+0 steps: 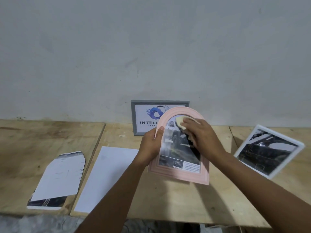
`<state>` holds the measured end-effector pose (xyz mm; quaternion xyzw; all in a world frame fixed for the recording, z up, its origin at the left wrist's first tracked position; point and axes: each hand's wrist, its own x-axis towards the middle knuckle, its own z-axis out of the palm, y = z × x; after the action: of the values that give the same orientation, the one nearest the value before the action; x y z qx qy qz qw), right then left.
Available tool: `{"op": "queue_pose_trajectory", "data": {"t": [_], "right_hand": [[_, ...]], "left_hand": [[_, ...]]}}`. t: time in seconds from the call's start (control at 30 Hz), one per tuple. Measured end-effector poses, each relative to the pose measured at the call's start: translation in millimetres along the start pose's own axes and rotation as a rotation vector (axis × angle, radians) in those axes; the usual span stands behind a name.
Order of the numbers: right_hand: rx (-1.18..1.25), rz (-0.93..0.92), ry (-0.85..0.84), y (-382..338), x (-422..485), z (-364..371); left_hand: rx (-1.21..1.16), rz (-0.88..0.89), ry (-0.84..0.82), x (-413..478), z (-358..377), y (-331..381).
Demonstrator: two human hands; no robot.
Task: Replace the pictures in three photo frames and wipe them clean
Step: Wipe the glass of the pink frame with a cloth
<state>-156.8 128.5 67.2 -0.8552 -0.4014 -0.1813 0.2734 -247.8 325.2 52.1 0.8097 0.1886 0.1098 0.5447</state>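
A pink arched photo frame [180, 174] with a car picture is tilted up at the table's middle. My left hand [152, 145] grips its left edge, thumb on the front. My right hand [200, 138] presses a pale yellow cloth [231, 122] against the upper part of the frame's glass. A grey rectangular frame [136, 115] with a logo print leans on the wall behind. At the right a white frame [269, 150] with a dark car picture stands tilted.
On the plywood table [168, 202], a blank white sheet [107, 175] lies left of the pink frame. Further left lie two stacked loose pictures [58, 179]. The table's front edge is close to me; the grey wall rises right behind.
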Motion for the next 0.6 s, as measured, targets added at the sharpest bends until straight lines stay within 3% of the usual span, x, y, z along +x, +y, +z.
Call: {"op": "queue_pose_trajectory", "data": {"t": [0.33,0.47,0.6], "right_hand": [[0.167,-0.250,-0.195,-25.9,-77.9,9.3],[0.044,-0.084,-0.038,-0.3,-34.8,-9.1],[-0.162,-0.086,-0.108,26.4,-15.1,-6.6]], "left_hand": [[-0.023,-0.080,0.032,-2.5,-7.8,-10.6],[0.058,-0.015,-0.020,0.7,-6.8,-7.9],[0.075,0.019,-0.023,2.7,0.4,-5.1]]}}
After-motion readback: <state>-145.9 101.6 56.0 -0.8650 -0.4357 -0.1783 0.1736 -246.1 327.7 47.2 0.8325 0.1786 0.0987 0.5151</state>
